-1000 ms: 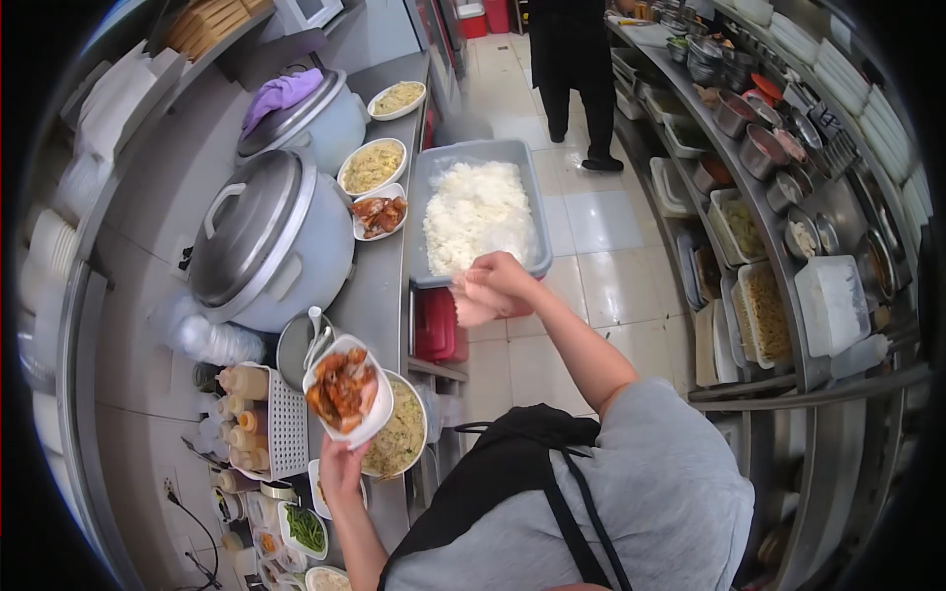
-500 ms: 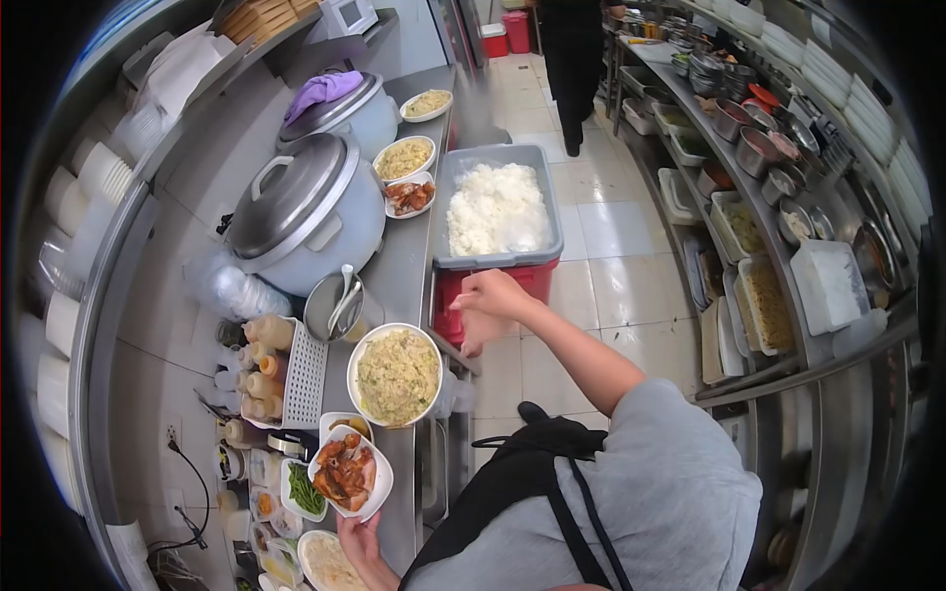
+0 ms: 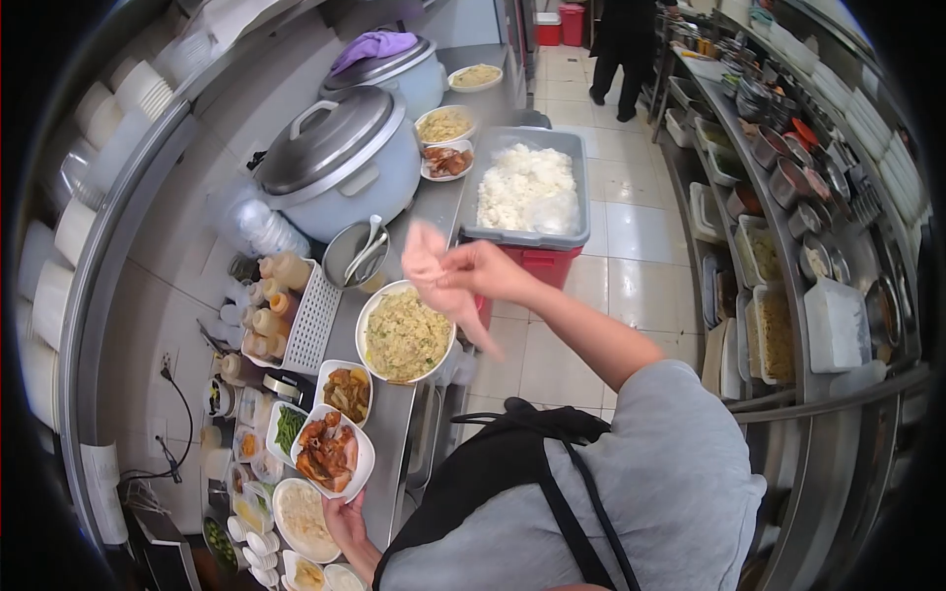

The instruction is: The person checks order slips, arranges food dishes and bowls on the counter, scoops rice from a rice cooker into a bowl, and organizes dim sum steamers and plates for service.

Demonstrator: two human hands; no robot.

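Observation:
My left hand (image 3: 347, 524) holds a white bowl of browned meat pieces (image 3: 329, 451) from below, over the counter and beside a dish of green beans (image 3: 288, 427). My right hand (image 3: 480, 271) is closed on a thin, pinkish, see-through plastic item (image 3: 434, 276), blurred by motion, perhaps a glove. It hangs near the upper right rim of a large bowl of fried rice (image 3: 406, 333). Another white dish of brown food (image 3: 348, 392) stands between that bowl and the meat bowl.
Two lidded pots (image 3: 340, 167) stand along the counter (image 3: 448, 209). A grey tub of white rice (image 3: 527, 189) sits over a red container (image 3: 542, 264). A bottle basket (image 3: 313, 320) is at left, shelving (image 3: 734, 207) at right. A person in black (image 3: 625, 49) stands farther back.
My right hand has moved left, toward the fried rice, with the plastic in it. My left hand and the meat bowl have shifted down beside the green beans. The person in black has changed position.

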